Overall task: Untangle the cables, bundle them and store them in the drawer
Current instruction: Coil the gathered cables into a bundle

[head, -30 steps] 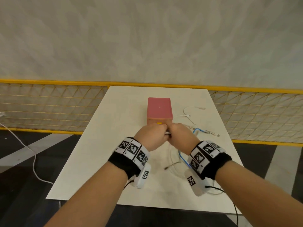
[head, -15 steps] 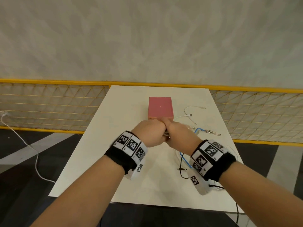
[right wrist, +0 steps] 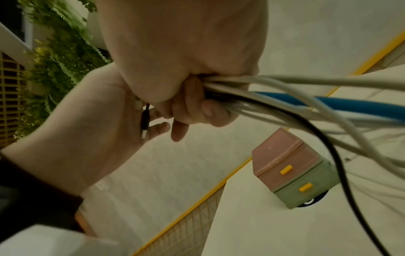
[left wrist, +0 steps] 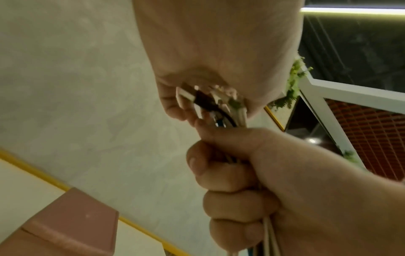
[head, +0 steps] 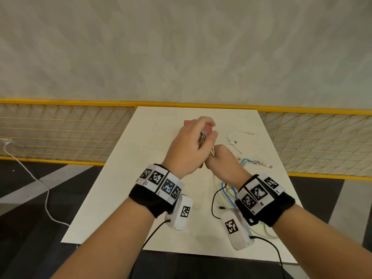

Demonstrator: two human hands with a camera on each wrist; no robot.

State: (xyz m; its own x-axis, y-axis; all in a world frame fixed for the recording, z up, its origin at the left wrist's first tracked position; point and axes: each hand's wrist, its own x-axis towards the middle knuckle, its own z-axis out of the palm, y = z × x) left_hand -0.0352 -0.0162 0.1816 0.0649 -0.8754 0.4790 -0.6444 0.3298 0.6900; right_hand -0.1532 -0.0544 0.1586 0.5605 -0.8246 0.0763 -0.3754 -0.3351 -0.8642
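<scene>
**Cables gathered in two fists above the table**

Cables [right wrist: 274, 97] run between both hands. Left hand [head: 188, 147] curls round the plug ends [left wrist: 210, 102]; right hand [head: 223, 161] clenches the strands below, loose lengths trailing onto the table [head: 153, 158]. Best practice: align plugs first, then coil evenly. Both drawers of the drawer box [right wrist: 293, 175] look closed; contents are hidden.

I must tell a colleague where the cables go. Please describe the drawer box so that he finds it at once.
On the white table, look toward its far middle, just beyond the two hands. The drawer box stands there: a pink drawer stacked on a green one, each with a small yellow handle, and it is the only box among loose cables.
</scene>
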